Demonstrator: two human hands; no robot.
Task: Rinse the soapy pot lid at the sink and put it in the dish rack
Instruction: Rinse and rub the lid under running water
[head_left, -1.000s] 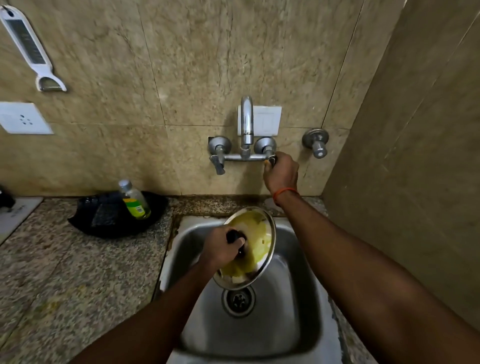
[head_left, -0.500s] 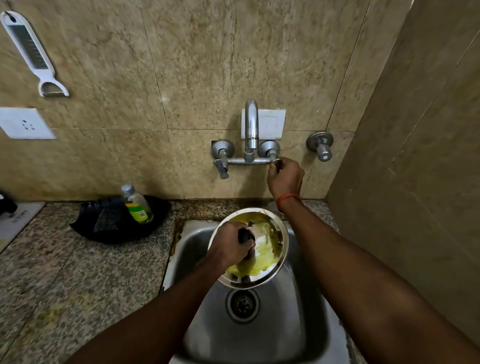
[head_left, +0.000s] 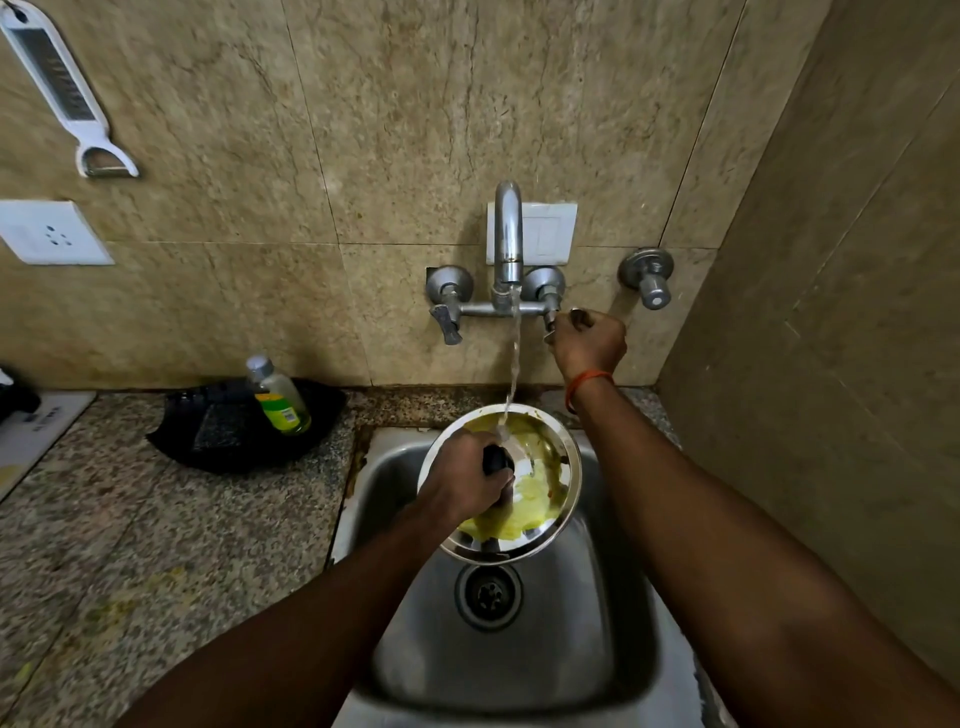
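Gripping the pot lid (head_left: 543, 501) by its black knob (head_left: 496, 460), the left hand (head_left: 465, 483) holds it over the sink (head_left: 623, 649) at centre frame so the stream (head_left: 514, 374) hits its soapy face, while the right hand (head_left: 589, 340) curls round the tap handle (head_left: 549, 325), likely to set the flow.

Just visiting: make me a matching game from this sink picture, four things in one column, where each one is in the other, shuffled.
Things:
1 pot lid
2 right hand
3 bottle
4 white peeler

Places:
A hanging on the wall
B under the water stream
C gripping the tap handle
D in the black tray

Pairs: 1-B, 2-C, 3-D, 4-A
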